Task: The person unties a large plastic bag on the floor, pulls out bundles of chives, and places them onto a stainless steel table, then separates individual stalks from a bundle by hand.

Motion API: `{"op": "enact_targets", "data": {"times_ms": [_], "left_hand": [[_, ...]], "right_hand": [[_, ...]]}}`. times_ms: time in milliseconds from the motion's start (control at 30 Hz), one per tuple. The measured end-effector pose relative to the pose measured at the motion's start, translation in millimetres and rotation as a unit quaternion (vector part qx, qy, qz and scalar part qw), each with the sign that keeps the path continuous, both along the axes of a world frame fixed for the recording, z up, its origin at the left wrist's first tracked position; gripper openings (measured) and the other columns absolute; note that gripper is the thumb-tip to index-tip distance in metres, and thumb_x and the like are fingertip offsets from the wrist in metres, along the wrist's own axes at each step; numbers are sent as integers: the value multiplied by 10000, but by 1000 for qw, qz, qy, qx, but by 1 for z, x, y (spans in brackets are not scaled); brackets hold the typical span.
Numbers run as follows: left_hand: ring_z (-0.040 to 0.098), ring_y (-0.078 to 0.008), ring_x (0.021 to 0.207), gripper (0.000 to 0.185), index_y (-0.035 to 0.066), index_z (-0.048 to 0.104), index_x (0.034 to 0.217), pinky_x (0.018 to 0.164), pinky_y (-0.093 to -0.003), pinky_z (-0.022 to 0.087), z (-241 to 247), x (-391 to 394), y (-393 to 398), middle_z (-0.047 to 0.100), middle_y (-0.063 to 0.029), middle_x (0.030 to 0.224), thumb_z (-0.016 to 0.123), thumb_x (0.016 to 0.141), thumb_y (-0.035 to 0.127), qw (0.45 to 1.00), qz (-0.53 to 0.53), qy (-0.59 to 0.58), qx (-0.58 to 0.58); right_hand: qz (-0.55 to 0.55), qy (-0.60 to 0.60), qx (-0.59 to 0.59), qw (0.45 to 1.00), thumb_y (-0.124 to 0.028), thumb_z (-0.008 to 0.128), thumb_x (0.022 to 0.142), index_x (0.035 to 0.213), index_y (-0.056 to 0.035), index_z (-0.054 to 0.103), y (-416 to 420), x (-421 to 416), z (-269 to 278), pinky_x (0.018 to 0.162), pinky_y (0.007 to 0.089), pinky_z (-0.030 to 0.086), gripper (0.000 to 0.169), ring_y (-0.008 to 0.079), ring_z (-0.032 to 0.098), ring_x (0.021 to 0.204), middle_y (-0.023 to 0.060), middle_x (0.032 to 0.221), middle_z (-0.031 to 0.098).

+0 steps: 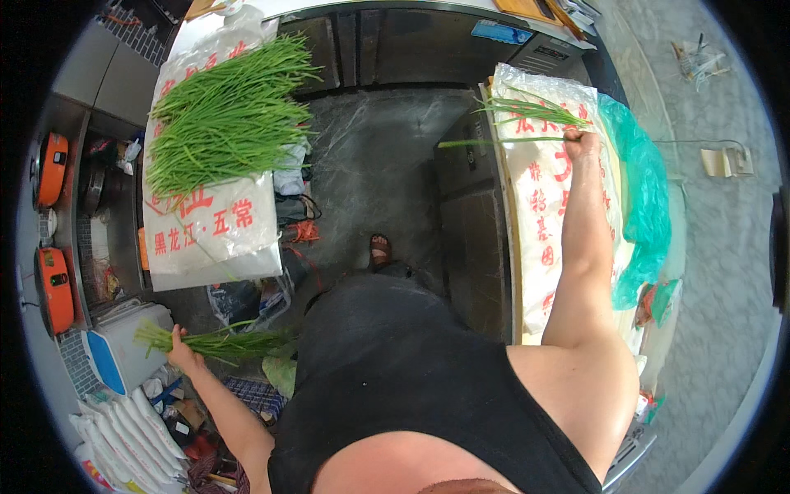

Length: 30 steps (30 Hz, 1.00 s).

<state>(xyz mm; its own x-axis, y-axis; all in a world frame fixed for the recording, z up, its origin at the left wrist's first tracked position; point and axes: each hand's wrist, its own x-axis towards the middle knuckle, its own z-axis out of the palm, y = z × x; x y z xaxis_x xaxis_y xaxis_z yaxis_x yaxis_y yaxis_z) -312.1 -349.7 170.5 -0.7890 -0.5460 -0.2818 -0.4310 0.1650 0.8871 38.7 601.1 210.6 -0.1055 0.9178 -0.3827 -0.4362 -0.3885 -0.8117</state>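
Observation:
My left hand (pixel 184 353), low on the left, is closed around a bundle of long green leafy stalks (pixel 237 344), which look like garlic chives. At the right counter my right hand (pixel 581 143) pinches a thin green stalk (pixel 531 140) that points left. Just above it, a small bunch of the same stalks (pixel 537 110) lies on a white printed plastic sack (pixel 540 204). A large heap of green stalks (pixel 228 117) covers much of another white printed sack (pixel 247 247) on the left table.
Green plastic bag (pixel 642 204) lies along the right counter. Orange appliances (pixel 54 290) stand on the far-left shelf. Below are a white bin with a blue panel (pixel 133 346) and stacked white packages (pixel 129 438). A dark cabinet (pixel 475 247) flanks the grey floor (pixel 370 160).

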Motion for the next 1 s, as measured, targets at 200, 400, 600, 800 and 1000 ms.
{"op": "enact_targets", "data": {"times_ms": [200,400,600,800,1000], "left_hand": [[571,-154,740,171,-29,599,1022,706,-333,467,52,14,-9,617,-66,842,622,865,33,997,-21,43,-54],[577,-166,800,193,-40,609,1009,721,-309,463,97,28,40,622,-75,900,627,858,79,994,-31,96,-49],[596,-259,976,326,-61,583,1150,843,-429,514,102,48,39,592,-164,1158,612,875,112,991,88,59,83],[602,-229,804,167,-25,624,978,734,-364,498,116,40,63,638,-112,896,630,861,94,950,13,186,251],[577,-198,778,158,19,554,1024,729,-378,506,122,62,70,584,-100,925,586,878,70,832,-81,295,462]], "right_hand": [[-218,-73,-30,973,32,286,855,1204,-49,334,122,32,-12,496,326,413,361,224,441,638,165,985,404],[-121,-195,-67,971,-82,495,886,1284,30,382,184,74,-86,725,402,526,428,284,588,879,198,1204,470],[13,-414,106,904,-97,550,890,1236,40,456,152,54,-96,730,353,530,383,255,621,871,176,1086,566],[88,-191,272,939,-111,605,895,1188,49,529,7,-31,-42,735,304,533,343,226,654,862,154,967,662],[453,-73,333,824,-96,633,882,1092,14,606,-311,-224,44,730,275,522,239,167,646,836,109,971,668]]}}
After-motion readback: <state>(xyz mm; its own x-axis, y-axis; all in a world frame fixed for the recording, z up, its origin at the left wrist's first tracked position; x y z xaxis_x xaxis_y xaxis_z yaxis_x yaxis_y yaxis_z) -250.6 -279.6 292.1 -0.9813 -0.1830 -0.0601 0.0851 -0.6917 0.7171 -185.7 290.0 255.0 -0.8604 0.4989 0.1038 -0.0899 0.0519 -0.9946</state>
